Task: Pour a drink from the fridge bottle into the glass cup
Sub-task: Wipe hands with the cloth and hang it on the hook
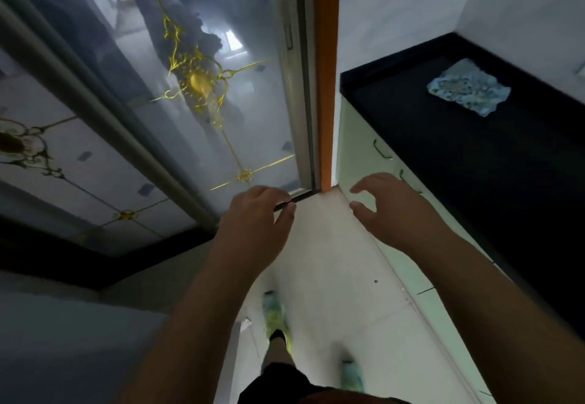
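No bottle, fridge or glass cup shows in the head view. My left hand (pixel 258 214) hangs over the floor in the middle of the view, fingers loosely curled and holding nothing. My right hand (pixel 384 202) is held out beside it, fingers spread and empty, close to the front of the pale green cabinets (pixel 357 153). Both forearms reach forward from the bottom of the view.
A glass sliding door (pixel 196 87) with gold ornament fills the left, next to an orange door frame (pixel 326 71). A black countertop (pixel 474 150) runs along the right with a blue patterned cloth (pixel 468 89) on it. White tiled floor (pixel 332 261) lies ahead; my feet show below.
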`<move>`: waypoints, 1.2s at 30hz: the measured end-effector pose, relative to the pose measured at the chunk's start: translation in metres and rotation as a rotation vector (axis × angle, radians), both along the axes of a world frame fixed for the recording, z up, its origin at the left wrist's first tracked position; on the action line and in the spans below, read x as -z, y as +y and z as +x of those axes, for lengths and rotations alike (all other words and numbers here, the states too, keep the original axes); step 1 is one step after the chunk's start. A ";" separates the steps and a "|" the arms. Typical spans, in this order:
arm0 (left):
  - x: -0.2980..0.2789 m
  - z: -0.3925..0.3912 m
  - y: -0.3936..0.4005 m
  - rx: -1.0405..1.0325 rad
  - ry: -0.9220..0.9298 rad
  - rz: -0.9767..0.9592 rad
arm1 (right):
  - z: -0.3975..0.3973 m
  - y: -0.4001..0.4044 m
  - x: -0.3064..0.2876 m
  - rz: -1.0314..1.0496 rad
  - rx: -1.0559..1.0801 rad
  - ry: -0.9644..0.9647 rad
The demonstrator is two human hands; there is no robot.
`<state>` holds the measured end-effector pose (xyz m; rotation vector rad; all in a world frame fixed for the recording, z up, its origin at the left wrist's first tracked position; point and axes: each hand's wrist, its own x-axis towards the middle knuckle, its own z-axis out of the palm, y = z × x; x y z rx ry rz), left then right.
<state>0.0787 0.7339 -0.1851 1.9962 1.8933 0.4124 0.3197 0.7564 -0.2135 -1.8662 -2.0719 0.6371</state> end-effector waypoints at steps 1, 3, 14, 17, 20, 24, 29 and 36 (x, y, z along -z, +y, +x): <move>0.001 -0.002 0.025 0.029 -0.015 0.004 | 0.001 0.014 0.000 -0.008 0.034 -0.008; -0.001 -0.005 0.075 0.093 -0.027 0.003 | 0.006 0.040 -0.001 -0.019 0.113 -0.017; 0.007 0.052 0.291 0.499 0.031 -0.100 | 0.025 0.144 0.002 -0.120 0.557 -0.008; 0.020 0.086 0.333 0.612 -0.012 -0.123 | 0.045 0.166 0.010 -0.143 0.655 0.021; 0.037 0.117 0.370 0.679 0.016 -0.114 | 0.071 0.194 0.023 -0.149 0.732 0.057; 0.064 0.163 0.423 0.732 0.081 -0.137 | 0.118 0.252 0.050 -0.208 0.746 0.077; 0.087 0.231 0.504 0.783 0.165 -0.190 | 0.171 0.337 0.079 -0.259 0.710 0.060; 0.144 0.325 0.588 0.838 0.193 -0.434 | 0.219 0.415 0.128 -0.390 0.790 0.090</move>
